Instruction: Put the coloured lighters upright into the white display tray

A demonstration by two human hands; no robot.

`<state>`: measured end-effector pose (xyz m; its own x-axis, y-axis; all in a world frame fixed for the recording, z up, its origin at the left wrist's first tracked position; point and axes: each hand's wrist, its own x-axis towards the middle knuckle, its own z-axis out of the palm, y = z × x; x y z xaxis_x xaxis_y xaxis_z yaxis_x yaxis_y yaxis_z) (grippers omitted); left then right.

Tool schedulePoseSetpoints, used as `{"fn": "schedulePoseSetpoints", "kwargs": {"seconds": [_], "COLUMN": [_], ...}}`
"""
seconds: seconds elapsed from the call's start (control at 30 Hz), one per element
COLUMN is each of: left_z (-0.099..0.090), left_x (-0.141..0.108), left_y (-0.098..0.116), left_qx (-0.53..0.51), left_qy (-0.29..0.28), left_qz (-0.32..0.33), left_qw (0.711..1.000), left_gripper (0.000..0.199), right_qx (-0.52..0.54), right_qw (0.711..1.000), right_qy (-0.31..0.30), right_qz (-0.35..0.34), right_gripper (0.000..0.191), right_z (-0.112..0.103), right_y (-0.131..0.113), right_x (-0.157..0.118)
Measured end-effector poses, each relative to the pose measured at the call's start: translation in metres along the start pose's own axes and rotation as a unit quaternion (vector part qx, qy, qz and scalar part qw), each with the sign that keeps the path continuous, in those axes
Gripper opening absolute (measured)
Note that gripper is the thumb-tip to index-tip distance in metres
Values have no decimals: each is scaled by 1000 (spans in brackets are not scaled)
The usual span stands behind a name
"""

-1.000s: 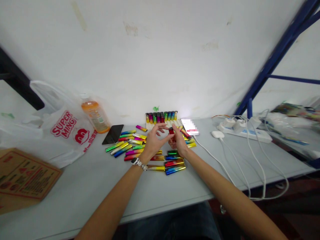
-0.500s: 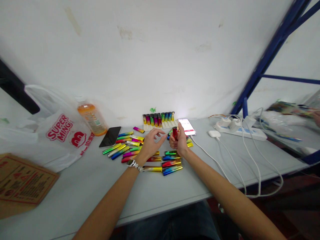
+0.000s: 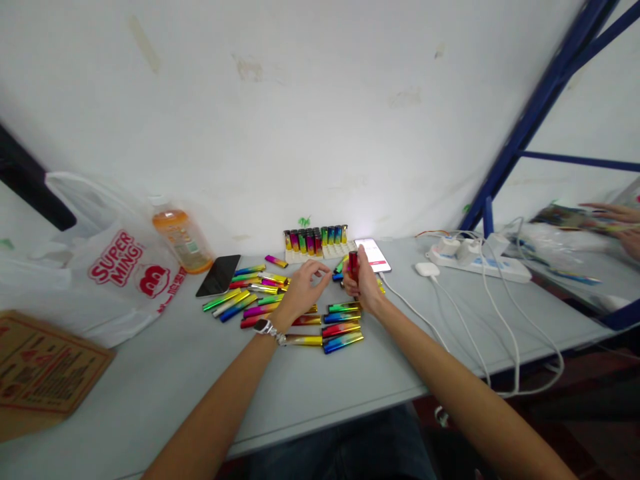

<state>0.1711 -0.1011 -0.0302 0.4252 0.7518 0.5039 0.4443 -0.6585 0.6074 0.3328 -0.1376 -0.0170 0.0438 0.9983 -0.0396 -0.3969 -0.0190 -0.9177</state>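
My right hand (image 3: 365, 283) is closed around a shiny red lighter (image 3: 353, 263), which stands roughly upright with the thumb near its top. My left hand (image 3: 304, 285) hovers over the loose pieces with loosely curled fingers apart and nothing visible in them. Around and below it lie several metallic, rainbow-coloured lighter-shaped pieces (image 3: 343, 329), some partly covered by my hands. Behind them, against the wall, several similar lighters (image 3: 310, 240) stand upright in a pale rack (image 3: 331, 251).
A lit phone (image 3: 376, 256) on a cable lies behind my right hand; a dark phone (image 3: 219, 276) lies left. An orange bottle (image 3: 183, 240), plastic bag (image 3: 135, 273) and carton (image 3: 45, 370) stand left. Right are a power strip (image 3: 500, 268) and another person's hands (image 3: 623, 217).
My right hand has shifted slightly right, and the red lighter in it has turned more upright. My left hand has hardly moved. The other person's hands show more at the far right.
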Motion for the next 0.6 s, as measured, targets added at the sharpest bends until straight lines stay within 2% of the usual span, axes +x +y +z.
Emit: {"fn": "schedulePoseSetpoints", "kwargs": {"seconds": [0.13,0.3,0.47,0.6], "left_z": [8,21,22,15], "left_x": [16,36,42,39], "left_y": [-5,-8,-8,-7], "left_qx": [55,164,193,201], "left_qy": [-48,-138,-180,-183], "left_qz": [14,52,82,69], "left_qw": [997,975,961,960], "left_gripper": [16,20,24,25], "right_qx": [-80,-190,-365,-464], "right_qw": [992,968,898,835], "right_qy": [-22,4,23,24], "right_qz": [-99,-164,-243,-294], "right_gripper": [51,45,30,36], "right_z": [-20,-55,-88,-101], "right_y": [-13,-29,-45,-54], "right_x": [3,27,64,94]}}
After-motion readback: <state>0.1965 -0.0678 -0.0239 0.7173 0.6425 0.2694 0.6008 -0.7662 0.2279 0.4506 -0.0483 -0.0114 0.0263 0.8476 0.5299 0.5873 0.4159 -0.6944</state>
